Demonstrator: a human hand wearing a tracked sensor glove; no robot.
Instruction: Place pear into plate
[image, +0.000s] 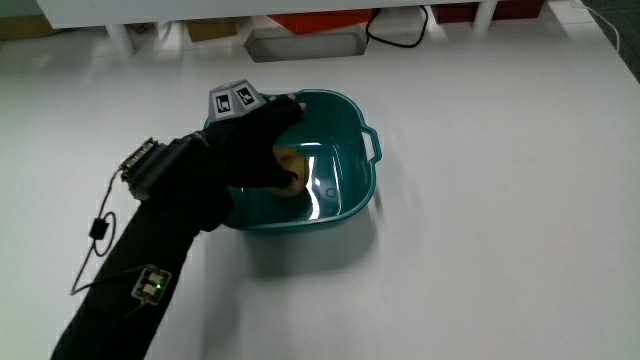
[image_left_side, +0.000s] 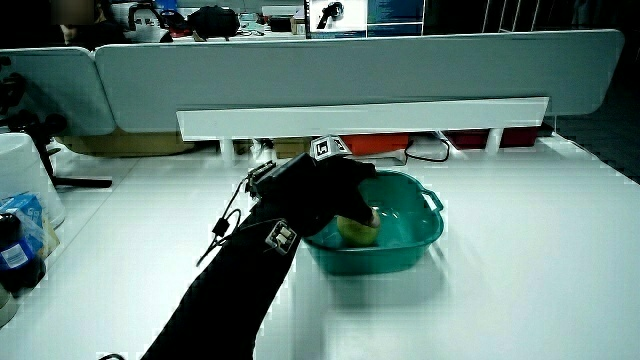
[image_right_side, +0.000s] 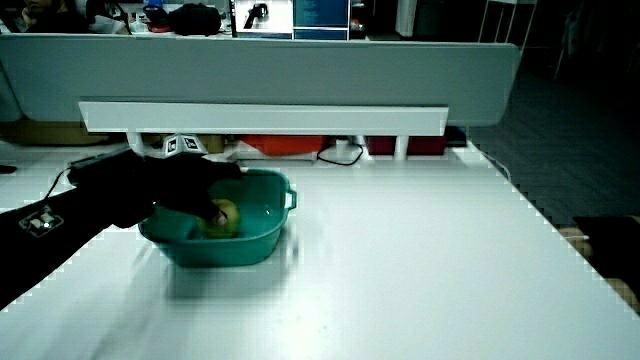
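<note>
White table (image: 500, 200), low grey partition (image_left_side: 400, 60) at its edge. We have a teal basin-like plate (image: 365, 175) with small handles mid-table. The hand (image: 255, 150) is down inside it, forearm crossing the rim on the person's side.

Pear (image: 290, 170): yellow-green, smooth skin, only partly visible under the glove; shows more clearly in both side views (image_left_side: 358, 230) (image_right_side: 224, 217). It sits inside the plate, low near the bottom.

Fingers are curled around the pear, wrapped over its top and side. We judge it either just set down or about to be released; we can't tell whether it rests on the plate floor.

Handling, our guess: light, firm, bruisable, slightly slick. Grip around the wide belly, not the stem.
</note>
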